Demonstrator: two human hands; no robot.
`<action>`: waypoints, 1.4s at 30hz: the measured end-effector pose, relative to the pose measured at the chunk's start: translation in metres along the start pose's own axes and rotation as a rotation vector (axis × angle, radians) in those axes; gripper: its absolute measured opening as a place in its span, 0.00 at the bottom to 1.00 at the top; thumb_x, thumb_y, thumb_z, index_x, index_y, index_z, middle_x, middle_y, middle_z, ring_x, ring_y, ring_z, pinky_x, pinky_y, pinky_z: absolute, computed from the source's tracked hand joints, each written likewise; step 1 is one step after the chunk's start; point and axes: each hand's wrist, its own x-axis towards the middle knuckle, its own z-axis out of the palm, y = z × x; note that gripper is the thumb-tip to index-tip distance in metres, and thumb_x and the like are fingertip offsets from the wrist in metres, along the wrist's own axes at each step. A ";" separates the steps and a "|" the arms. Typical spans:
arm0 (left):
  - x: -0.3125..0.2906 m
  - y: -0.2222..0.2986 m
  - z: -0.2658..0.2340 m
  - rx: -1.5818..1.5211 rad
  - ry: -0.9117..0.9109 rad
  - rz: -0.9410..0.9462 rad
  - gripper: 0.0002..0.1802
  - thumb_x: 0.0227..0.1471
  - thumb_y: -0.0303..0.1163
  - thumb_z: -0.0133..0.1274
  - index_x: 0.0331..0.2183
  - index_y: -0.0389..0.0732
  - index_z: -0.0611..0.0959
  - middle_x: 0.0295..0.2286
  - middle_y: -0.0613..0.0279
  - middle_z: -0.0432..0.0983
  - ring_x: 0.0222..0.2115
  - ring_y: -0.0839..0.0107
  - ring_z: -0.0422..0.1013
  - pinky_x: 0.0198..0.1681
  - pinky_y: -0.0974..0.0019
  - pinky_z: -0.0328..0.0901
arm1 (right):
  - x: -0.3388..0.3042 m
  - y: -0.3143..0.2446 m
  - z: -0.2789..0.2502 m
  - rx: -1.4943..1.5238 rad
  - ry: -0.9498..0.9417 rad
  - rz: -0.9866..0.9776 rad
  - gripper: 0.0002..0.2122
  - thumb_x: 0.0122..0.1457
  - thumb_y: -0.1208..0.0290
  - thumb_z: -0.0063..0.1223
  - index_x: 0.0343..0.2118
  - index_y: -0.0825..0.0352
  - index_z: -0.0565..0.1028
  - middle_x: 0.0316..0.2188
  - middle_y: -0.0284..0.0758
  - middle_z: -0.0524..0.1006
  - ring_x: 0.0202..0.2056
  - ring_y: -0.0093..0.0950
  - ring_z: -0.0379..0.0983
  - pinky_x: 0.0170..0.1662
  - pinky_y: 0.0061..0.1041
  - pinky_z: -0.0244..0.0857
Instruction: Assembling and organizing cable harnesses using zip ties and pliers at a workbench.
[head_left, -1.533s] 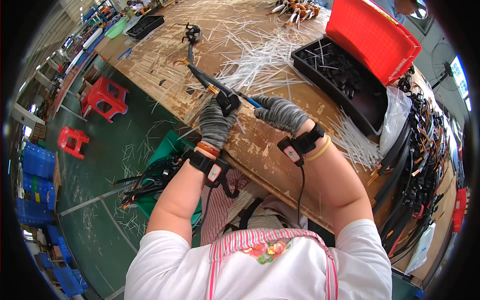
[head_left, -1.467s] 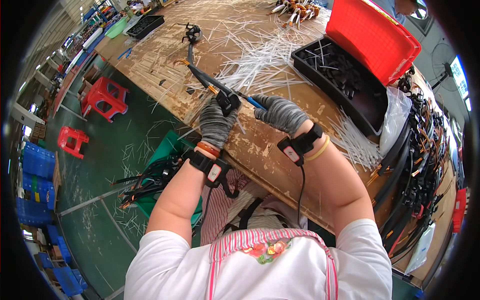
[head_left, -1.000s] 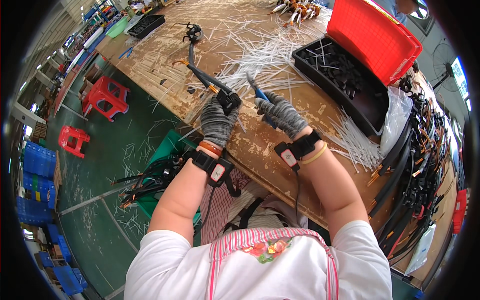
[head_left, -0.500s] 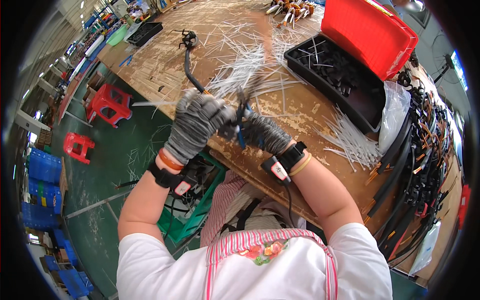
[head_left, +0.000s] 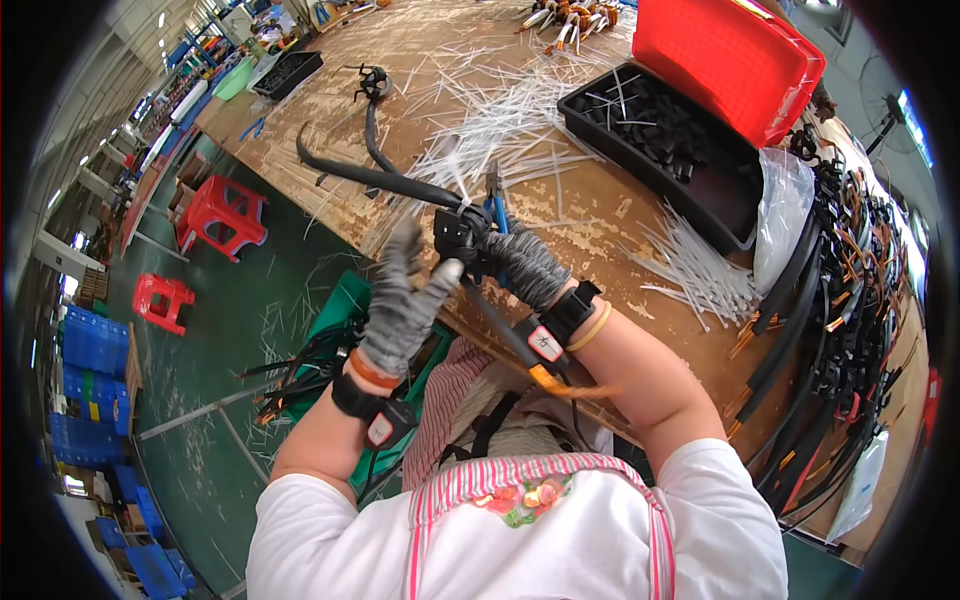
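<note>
My right hand (head_left: 530,265), in a grey knit glove, is closed round blue-handled pliers (head_left: 501,210) whose jaws point away from me. Against its fingers sits a black plastic part (head_left: 457,235) on a black-sleeved wire harness (head_left: 385,180). One sleeved length runs off to the far left; another hangs toward me, ending in orange wires (head_left: 560,385). My left hand (head_left: 398,305), gloved too and slightly blurred, has its fingers apart, with the thumb at the black part's near side. A white cable tie (head_left: 462,180) shows at the harness.
Loose white cable ties (head_left: 490,125) cover the table's middle. A black tray (head_left: 655,150) of small black parts, with a red bin (head_left: 725,60) behind, stands right. More harnesses (head_left: 820,340) lie far right. A green crate (head_left: 335,310) with cables is below the left table edge.
My left hand has drawn back toward me and opened. The harness has swung round, so one length reaches far left and its orange ends hang near me. The pliers stay in my right hand.
</note>
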 end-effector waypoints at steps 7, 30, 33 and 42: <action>0.032 0.011 0.020 0.150 -0.261 0.185 0.24 0.48 0.21 0.58 0.48 0.40 0.73 0.42 0.63 0.75 0.44 0.72 0.71 0.50 0.69 0.65 | -0.004 -0.014 -0.006 -0.592 0.124 -0.225 0.21 0.55 0.71 0.56 0.52 0.66 0.68 0.36 0.34 0.78 0.35 0.29 0.75 0.40 0.28 0.70; 0.056 -0.040 0.015 0.415 -0.090 -0.202 0.22 0.40 0.34 0.64 0.39 0.37 0.77 0.31 0.53 0.78 0.35 0.56 0.75 0.42 0.58 0.69 | -0.015 -0.050 0.009 -2.136 0.309 -0.204 0.29 0.47 0.59 0.59 0.55 0.56 0.69 0.43 0.40 0.73 0.47 0.39 0.68 0.50 0.42 0.61; 0.057 -0.033 0.014 0.428 -0.114 -0.238 0.24 0.41 0.34 0.63 0.42 0.37 0.76 0.34 0.54 0.78 0.37 0.58 0.75 0.43 0.59 0.69 | -0.010 -0.046 0.010 -2.181 0.304 -0.329 0.29 0.47 0.61 0.59 0.55 0.57 0.69 0.37 0.40 0.73 0.41 0.39 0.69 0.46 0.40 0.62; 0.064 -0.043 0.017 0.445 -0.152 -0.329 0.22 0.41 0.34 0.63 0.40 0.38 0.78 0.33 0.56 0.79 0.35 0.61 0.76 0.41 0.61 0.70 | 0.021 -0.076 0.024 -2.115 0.046 0.002 0.16 0.54 0.59 0.52 0.45 0.57 0.76 0.33 0.40 0.78 0.37 0.41 0.75 0.42 0.38 0.68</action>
